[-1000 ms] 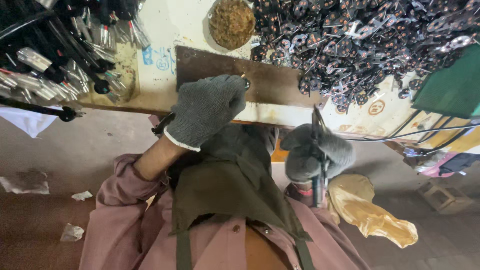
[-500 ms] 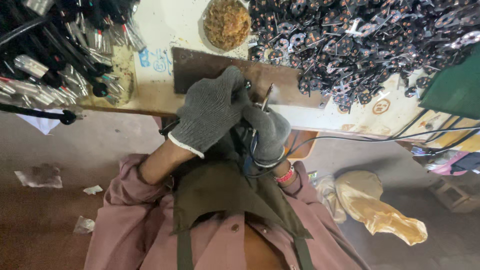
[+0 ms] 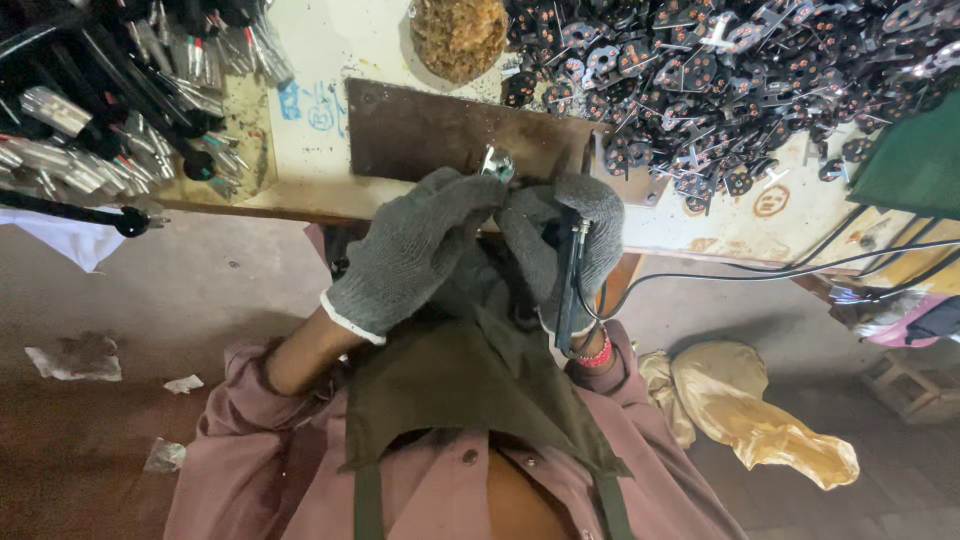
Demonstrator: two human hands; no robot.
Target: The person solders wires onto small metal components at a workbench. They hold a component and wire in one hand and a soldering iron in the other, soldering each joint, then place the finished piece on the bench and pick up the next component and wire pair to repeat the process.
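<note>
Grey knit gloves cover both hands. The left hand (image 3: 415,255) pinches a small shiny metal part (image 3: 497,162) at the table (image 3: 310,150) edge, over a brown plate (image 3: 430,135). The right hand (image 3: 560,250) is closed around a dark corded tool (image 3: 568,285). A yellow bag (image 3: 760,420) lies on the floor.
</note>
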